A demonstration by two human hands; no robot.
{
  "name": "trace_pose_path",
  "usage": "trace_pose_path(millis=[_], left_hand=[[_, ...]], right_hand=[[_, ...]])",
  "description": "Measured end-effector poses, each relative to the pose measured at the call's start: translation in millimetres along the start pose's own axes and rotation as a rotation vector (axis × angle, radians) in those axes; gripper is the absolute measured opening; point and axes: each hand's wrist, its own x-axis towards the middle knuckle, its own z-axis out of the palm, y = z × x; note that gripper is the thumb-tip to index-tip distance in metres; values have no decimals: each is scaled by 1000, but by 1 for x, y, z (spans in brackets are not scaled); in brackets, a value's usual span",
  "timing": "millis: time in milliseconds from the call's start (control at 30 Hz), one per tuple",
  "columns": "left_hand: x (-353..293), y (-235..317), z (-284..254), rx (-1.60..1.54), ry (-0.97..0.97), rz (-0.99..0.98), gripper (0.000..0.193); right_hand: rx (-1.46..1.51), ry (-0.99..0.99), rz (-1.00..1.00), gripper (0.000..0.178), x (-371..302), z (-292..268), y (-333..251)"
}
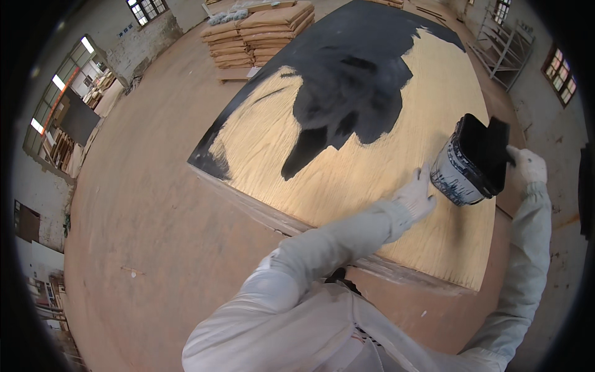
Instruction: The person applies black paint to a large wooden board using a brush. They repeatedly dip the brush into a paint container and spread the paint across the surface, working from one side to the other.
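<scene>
Both hands gloved in white, sleeves pale grey. Left hand at centre right of frame, fingers spread and pressed against the lower side of the paint bucket, supporting it, not wrapped round it. Right hand at right edge of frame, closed on a flat black pad or brush that sits at the bucket's open mouth. Can't tell whether the pad touches the rim or dips inside.

Bucket: white wall streaked with black paint, black inside, tilted with mouth toward upper right, held in the air over the right part of the plywood sheet.

Sheet is large, pale wood, lying on a low stack of boards on the floor. Its far half, upper centre of frame, is coated with black paint; ragged black strokes run down toward the middle, and the left edge is black too. Near half bare.

Stacked brown sheets on a pallet at top centre, beyond the plywood. Metal rack upper right by the wall.
</scene>
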Motion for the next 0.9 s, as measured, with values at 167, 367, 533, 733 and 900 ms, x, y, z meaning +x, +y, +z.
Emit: trace_pose_path(millis=[167, 367, 533, 733, 900], left_hand=[[-112, -72, -17, 64, 107, 220, 76], [-255, -185, -65, -144, 153, 393, 55], [-360, -327, -114, -169, 89, -258, 47], [-516, -510, -149, 60, 211, -650, 44], [-596, -585, -160, 1, 315, -823, 46]], right_hand=[[63, 280, -23, 50, -35, -42, -12], [601, 173, -147, 57, -91, -61, -108], [1050, -327, -44, 52, -120, 30, -226], [1017, -517, -23, 57, -144, 22, -347], [987, -520, -103, 59, -113, -12, -432]])
